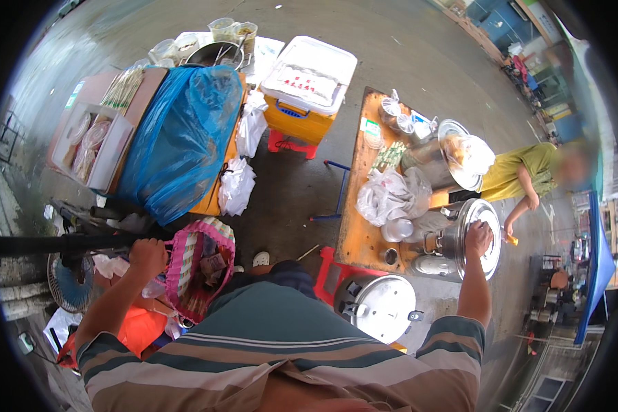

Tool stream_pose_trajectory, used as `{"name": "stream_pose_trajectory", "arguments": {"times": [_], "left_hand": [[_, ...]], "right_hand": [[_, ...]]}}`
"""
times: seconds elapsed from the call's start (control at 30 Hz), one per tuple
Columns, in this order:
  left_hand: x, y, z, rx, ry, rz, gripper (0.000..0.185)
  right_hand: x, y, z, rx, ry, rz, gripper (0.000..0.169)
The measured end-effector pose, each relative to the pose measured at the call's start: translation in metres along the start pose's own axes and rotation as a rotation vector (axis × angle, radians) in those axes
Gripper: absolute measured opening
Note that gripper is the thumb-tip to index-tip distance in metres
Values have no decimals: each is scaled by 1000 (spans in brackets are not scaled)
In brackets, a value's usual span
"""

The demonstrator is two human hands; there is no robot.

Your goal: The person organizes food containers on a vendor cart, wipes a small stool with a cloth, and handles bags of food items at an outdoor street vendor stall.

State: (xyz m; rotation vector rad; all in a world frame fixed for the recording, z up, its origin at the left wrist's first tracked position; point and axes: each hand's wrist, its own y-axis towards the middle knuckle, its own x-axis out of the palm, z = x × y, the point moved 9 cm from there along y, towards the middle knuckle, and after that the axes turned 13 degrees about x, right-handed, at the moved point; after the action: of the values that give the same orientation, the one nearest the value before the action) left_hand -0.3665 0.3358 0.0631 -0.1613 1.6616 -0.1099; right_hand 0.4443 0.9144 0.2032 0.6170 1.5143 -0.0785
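Note:
My left hand (148,258) is curled around a black pole (67,244) at the left. A pink-trimmed woven bag (174,280) hangs beside that hand, with what look like banknotes (213,268) inside. My right hand (478,238) grips the middle of the round metal lid (489,257) on a tall steel pot (450,239). My fingers cover the centre of the lid, so any knob there is hidden. The pot is at the near right end of a wooden table (358,226).
A lidded pressure cooker (389,309) stands by a red stool (327,278). Plastic bags (386,195) and another pot (430,159) crowd the table. Left are a blue-sheeted cart (185,134) and a yellow cooler (301,121). A person in a yellow-green shirt (517,170) stands beyond the table.

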Motion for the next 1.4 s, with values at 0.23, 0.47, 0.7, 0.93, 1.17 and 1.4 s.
{"name": "stream_pose_trajectory", "arguments": {"times": [0.23, 0.47, 0.7, 0.93, 1.17, 1.4], "left_hand": [[17, 23, 1, 82, -94, 78, 16], [19, -3, 2, 47, 70, 64, 16], [-3, 11, 15, 114, 74, 93, 15], [2, 10, 14, 128, 63, -43, 15], [18, 17, 26, 233, 175, -312, 31], [17, 15, 33, 262, 117, -224, 32]], "right_hand": [[60, 37, 67, -290, -288, 92, 26], [2, 8, 2, 83, 116, 41, 49], [-10, 1, 26, 127, 135, 79, 47], [-17, -3, 20, 111, 131, 101, 45], [-13, -2, 28, 134, 141, 65, 48], [-10, 1, 25, 133, 139, 49, 49]]}}
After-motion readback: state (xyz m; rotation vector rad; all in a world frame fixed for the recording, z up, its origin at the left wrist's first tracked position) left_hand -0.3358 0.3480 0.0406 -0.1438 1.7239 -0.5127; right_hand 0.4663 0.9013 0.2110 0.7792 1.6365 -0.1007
